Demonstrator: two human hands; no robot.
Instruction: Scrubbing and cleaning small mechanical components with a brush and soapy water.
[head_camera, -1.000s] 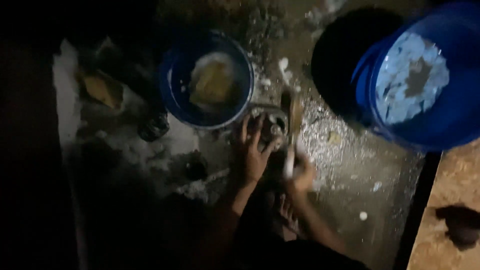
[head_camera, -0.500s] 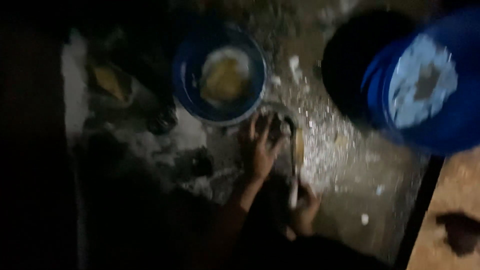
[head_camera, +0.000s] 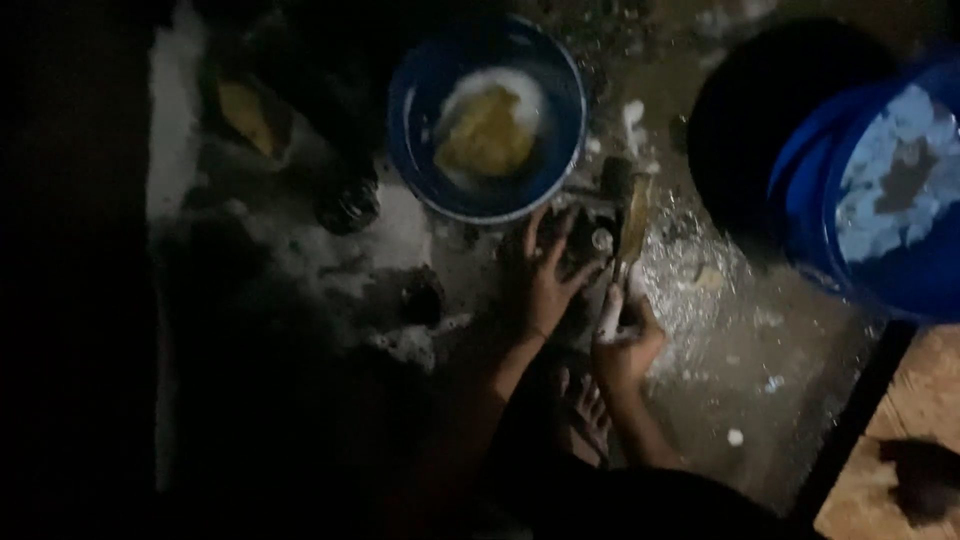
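Note:
The scene is dark. My left hand (head_camera: 548, 275) lies spread over a dark object (head_camera: 592, 243) on the wet, soapy floor, just below a blue basin (head_camera: 488, 115). My right hand (head_camera: 625, 335) grips the white handle of a scrub brush (head_camera: 630, 225), whose head rests against the same dark object. The basin holds foamy water and a yellowish thing (head_camera: 487, 130). One bare foot (head_camera: 590, 410) shows under my right hand.
A big blue bucket (head_camera: 880, 205) with suds on the water stands at the right, a black round tub (head_camera: 775, 110) beside it. Foam patches (head_camera: 390, 235) cover the floor at left. A small dark jar (head_camera: 348, 208) and a yellowish item (head_camera: 245, 115) lie far left. A wooden surface (head_camera: 905, 450) sits bottom right.
The brush has shifted up along the dark object while my right hand slid slightly lower. My left hand stays pressed on the object. The view drifted a little.

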